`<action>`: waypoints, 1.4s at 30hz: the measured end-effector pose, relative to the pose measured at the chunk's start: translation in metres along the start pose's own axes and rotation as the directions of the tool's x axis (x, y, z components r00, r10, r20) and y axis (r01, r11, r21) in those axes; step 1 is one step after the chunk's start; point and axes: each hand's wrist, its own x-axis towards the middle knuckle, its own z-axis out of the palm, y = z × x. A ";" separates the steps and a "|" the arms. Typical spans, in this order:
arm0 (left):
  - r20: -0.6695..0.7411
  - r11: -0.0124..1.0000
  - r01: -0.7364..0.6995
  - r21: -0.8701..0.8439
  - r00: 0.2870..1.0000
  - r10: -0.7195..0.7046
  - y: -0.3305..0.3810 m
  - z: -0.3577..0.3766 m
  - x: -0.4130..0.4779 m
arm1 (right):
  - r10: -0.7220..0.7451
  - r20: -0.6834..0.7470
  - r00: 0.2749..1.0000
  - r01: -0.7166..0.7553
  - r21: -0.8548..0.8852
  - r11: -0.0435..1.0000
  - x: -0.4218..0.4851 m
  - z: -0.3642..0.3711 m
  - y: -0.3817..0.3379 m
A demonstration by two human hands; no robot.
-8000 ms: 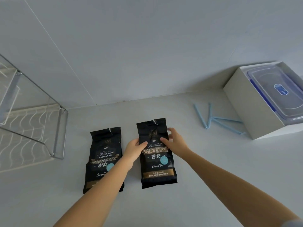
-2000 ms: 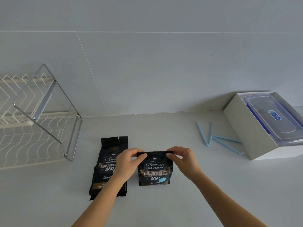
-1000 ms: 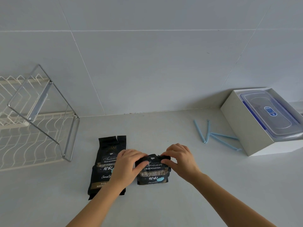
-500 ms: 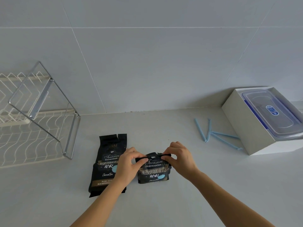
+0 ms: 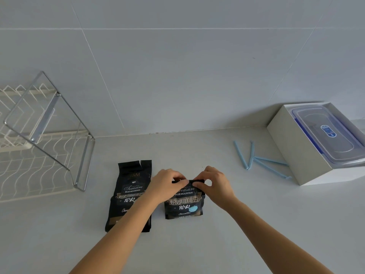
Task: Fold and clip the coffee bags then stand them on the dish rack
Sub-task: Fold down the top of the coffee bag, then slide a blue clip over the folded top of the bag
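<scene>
While both hands pinch its rolled top edge, the folded coffee bag (image 5: pixel 184 203) lies flat on the pale, matte surface (image 5: pixel 276 210). It is a glossy black pouch with gold and white lettering and a small blue dot. The left hand (image 5: pixel 165 184) reaches in from the lower left, its fingers curled over the roll and its thumb gripping from the near side. The right hand (image 5: pixel 215 184) mirrors it, with thumb and forefinger pinching the roll's other end and the remaining fingers arched above. Both forearms are bare. Just beside the folded pouch lies the second coffee bag (image 5: pixel 132 186), full length and unfolded. Its top edge is notched and its lower part is partly hidden under the left arm. At far left stands the dish rack (image 5: pixel 39 167), white wavy wire inside a shiny metal frame. Well apart to the right, thin light-blue clips (image 5: pixel 250 155) lie crossed beside a white box (image 5: pixel 296 155) that holds a clear plastic container (image 5: pixel 327 135) with blue trim.
</scene>
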 end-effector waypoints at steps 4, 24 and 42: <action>0.164 0.945 0.132 -0.300 0.983 -0.085 0.003 -0.004 0.010 | 0.029 -0.019 0.999 -0.028 0.074 0.997 -0.005 0.001 0.005; 0.210 0.913 0.204 -0.354 0.968 -0.135 0.002 -0.011 0.021 | 0.613 -0.272 0.742 -0.615 0.088 0.783 0.040 -0.053 0.150; 0.097 0.913 0.125 -0.388 0.991 -0.095 -0.004 -0.002 0.018 | 0.668 -0.318 0.673 -0.599 0.296 0.744 0.013 -0.035 0.157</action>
